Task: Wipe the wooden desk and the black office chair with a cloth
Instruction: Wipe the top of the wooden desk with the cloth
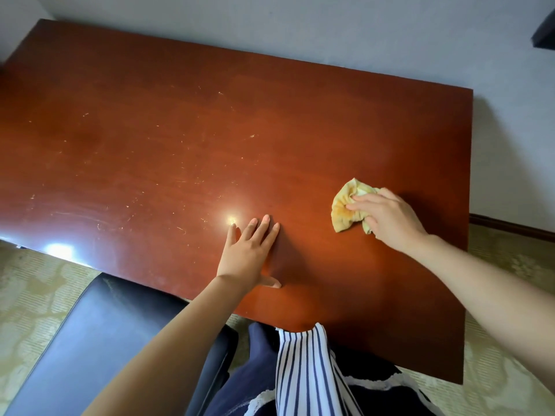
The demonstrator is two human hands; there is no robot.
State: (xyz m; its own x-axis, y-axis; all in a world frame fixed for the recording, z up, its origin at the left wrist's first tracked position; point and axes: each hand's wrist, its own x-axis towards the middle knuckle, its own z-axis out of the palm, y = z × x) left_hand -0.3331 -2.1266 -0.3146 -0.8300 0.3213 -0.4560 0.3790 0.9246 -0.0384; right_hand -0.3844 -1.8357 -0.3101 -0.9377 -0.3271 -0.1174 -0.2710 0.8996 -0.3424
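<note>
The reddish-brown wooden desk (180, 130) fills most of the view, its top scratched and speckled. A crumpled yellow cloth (345, 210) lies on the desk's right part, and my right hand (387, 216) grips it against the wood. My left hand (252, 253) rests flat on the desk near the front edge, fingers straight and spread, holding nothing. The black office chair (99, 334) stands at the lower left, its seat partly tucked under the desk's front edge and partly hidden by my left forearm.
A pale wall (330, 28) runs behind the desk. Patterned beige carpet (33, 298) shows at left and right. A dark object (545, 34) juts in at the top right corner. Light glare sits on the desk's front left.
</note>
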